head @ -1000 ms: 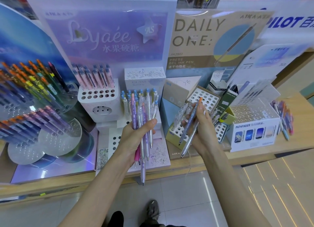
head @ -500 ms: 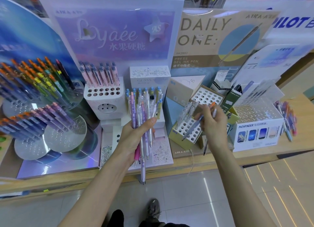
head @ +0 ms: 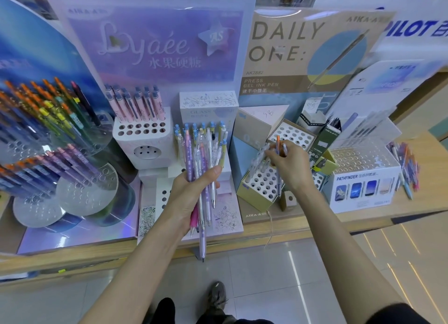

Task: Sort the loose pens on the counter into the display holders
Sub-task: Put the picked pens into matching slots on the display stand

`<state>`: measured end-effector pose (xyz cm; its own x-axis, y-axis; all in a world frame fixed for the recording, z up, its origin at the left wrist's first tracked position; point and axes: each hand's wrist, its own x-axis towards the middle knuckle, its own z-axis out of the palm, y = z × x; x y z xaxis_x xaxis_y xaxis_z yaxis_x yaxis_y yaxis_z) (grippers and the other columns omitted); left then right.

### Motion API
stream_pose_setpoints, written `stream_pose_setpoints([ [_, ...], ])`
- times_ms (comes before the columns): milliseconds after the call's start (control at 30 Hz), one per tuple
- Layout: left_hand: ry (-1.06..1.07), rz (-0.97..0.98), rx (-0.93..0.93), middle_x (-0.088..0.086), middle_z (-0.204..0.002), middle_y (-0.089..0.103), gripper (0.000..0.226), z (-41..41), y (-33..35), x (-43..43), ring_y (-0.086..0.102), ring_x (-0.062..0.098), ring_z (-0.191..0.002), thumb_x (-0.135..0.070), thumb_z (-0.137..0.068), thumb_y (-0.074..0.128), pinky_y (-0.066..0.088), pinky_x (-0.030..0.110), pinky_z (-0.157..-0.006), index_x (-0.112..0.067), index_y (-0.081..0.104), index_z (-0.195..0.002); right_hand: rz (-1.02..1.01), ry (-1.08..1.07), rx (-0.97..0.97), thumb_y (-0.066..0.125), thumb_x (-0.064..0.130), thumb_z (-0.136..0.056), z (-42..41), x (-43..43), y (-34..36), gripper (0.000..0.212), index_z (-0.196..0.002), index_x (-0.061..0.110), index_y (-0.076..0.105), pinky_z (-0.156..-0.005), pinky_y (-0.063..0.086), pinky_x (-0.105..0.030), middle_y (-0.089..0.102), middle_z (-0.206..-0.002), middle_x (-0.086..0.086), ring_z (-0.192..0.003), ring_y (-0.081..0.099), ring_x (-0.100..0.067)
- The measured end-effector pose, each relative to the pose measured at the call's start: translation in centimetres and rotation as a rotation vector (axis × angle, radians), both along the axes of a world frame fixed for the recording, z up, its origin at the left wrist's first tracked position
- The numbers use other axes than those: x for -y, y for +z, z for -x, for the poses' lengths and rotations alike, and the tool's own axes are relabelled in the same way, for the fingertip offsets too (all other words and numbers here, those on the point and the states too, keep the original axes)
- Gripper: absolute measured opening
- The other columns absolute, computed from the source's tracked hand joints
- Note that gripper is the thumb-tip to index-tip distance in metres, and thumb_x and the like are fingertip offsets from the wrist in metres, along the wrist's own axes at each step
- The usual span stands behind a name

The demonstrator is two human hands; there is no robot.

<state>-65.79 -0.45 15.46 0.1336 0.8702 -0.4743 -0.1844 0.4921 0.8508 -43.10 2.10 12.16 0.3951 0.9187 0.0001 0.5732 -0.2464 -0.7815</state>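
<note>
My left hand grips a bundle of pens, purple, pink and clear, fanned upward with tips hanging past the counter edge. My right hand is closed on a pen with an orange cap and a second pen, held nearly upright over the perforated holder of the Daily One display. Several clear pens stand in that holder, just left of my fingers. More loose pens lie on the counter at the far right.
A white holder with pink pens stands at the back left of centre. Round acrylic tiers full of coloured pens fill the left. A PATHFINDER box with a clear perforated top sits right. The wooden counter edge runs across below.
My right hand has moved up and left over the perforated holder, turning its pens from slanted to nearly upright. My left hand kept its bundle still.
</note>
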Motion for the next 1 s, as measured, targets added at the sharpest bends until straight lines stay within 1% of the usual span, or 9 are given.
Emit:
stream_pose_setpoints([
  [133, 0.006, 0.008, -0.001, -0.004, -0.053, 0.064, 0.038, -0.1, 0.0, -0.1, 0.054, 0.006, -0.040, -0.034, -0.060, 0.076, 0.043, 0.019, -0.038, -0.012, 0.062, -0.088, -0.016, 0.044, -0.001, 0.061, 0.021, -0.092, -0.8, 0.5, -0.3, 0.029, -0.064, 0.020, 0.052, -0.047, 0.029, -0.031, 0.048, -0.054, -0.005, -0.049, 0.038, -0.015],
  [200, 0.004, 0.011, 0.001, -0.004, -0.054, 0.064, 0.035, -0.2, 0.0, -0.1, 0.054, 0.006, -0.040, -0.032, -0.064, 0.076, 0.043, 0.019, -0.038, -0.013, 0.062, -0.089, 0.016, 0.088, 0.044, 0.058, 0.019, -0.093, -1.0, 0.4, -0.3, 0.037, -0.060, 0.022, 0.043, -0.047, 0.024, -0.029, 0.040, -0.051, 0.000, -0.048, 0.032, -0.014],
  [500, 0.008, 0.007, 0.014, -0.002, -0.057, 0.063, 0.037, -0.1, 0.5, 0.0, 0.054, 0.006, -0.040, -0.032, -0.062, 0.075, 0.044, 0.019, -0.039, -0.013, 0.062, -0.090, 0.042, 0.130, 0.020, 0.058, 0.019, -0.093, -1.3, -0.2, -0.3, 0.037, -0.061, 0.015, 0.041, -0.052, 0.026, -0.029, 0.039, -0.055, -0.001, -0.051, 0.033, -0.015],
  [533, 0.008, 0.006, 0.018, -0.002, -0.057, 0.063, 0.037, 0.0, 0.5, 0.0, 0.054, 0.006, -0.040, -0.032, -0.062, 0.075, 0.044, 0.018, -0.039, -0.013, 0.062, -0.090, 0.035, 0.138, 0.012, 0.058, 0.019, -0.093, -1.3, -0.2, -0.3, 0.029, -0.065, 0.017, 0.049, -0.055, 0.032, -0.031, 0.045, -0.059, -0.001, -0.055, 0.039, -0.016],
  [600, 0.008, 0.001, 0.026, -0.001, -0.057, 0.063, 0.038, 0.1, 0.6, 0.0, 0.054, 0.006, -0.040, -0.032, -0.061, 0.075, 0.043, 0.018, -0.038, -0.012, 0.062, -0.091, 0.014, 0.135, -0.027, 0.059, 0.022, -0.094, -1.2, 0.2, -0.3, 0.009, -0.101, 0.020, 0.065, -0.068, 0.045, -0.034, 0.061, -0.081, 0.001, -0.073, 0.056, -0.016],
  [633, 0.007, -0.003, 0.029, -0.001, -0.057, 0.062, 0.040, 0.1, 0.6, 0.0, 0.054, 0.006, -0.039, -0.032, -0.060, 0.075, 0.043, 0.018, -0.038, -0.012, 0.061, -0.091, -0.002, 0.101, -0.064, 0.060, 0.023, -0.093, -1.1, 0.4, -0.3, 0.024, -0.117, 0.019, 0.059, -0.073, 0.049, -0.034, 0.063, -0.091, 0.002, -0.082, 0.061, -0.017],
  [667, 0.006, -0.004, 0.032, -0.001, -0.056, 0.062, 0.040, 0.1, 0.7, 0.1, 0.053, 0.006, -0.039, -0.033, -0.059, 0.075, 0.043, 0.018, -0.037, -0.012, 0.061, -0.091, -0.027, 0.065, -0.105, 0.061, 0.024, -0.092, -1.2, 0.6, -0.4, 0.028, -0.120, 0.018, 0.055, -0.073, 0.050, -0.032, 0.063, -0.092, 0.001, -0.083, 0.063, -0.018],
  [800, 0.008, -0.003, 0.040, -0.002, -0.055, 0.062, 0.040, 0.3, 0.7, 0.2, 0.053, 0.007, -0.039, -0.032, -0.059, 0.075, 0.043, 0.018, -0.038, -0.012, 0.061, -0.091, -0.065, 0.015, -0.020, 0.063, 0.027, -0.091, -1.2, 0.6, -0.5, 0.019, -0.095, 0.011, 0.056, -0.060, 0.045, -0.033, 0.060, -0.080, -0.006, -0.071, 0.056, -0.022],
  [1000, 0.011, -0.016, 0.043, -0.001, -0.055, 0.063, 0.041, 0.5, 0.6, 0.6, 0.054, 0.008, -0.039, -0.031, -0.061, 0.076, 0.044, 0.018, -0.039, -0.010, 0.062, -0.093, -0.031, 0.023, 0.089, 0.061, 0.025, -0.092, -1.0, 0.2, -0.4, 0.023, -0.085, 0.003, 0.060, -0.064, 0.046, -0.040, 0.061, -0.073, -0.015, -0.071, 0.057, -0.032],
])
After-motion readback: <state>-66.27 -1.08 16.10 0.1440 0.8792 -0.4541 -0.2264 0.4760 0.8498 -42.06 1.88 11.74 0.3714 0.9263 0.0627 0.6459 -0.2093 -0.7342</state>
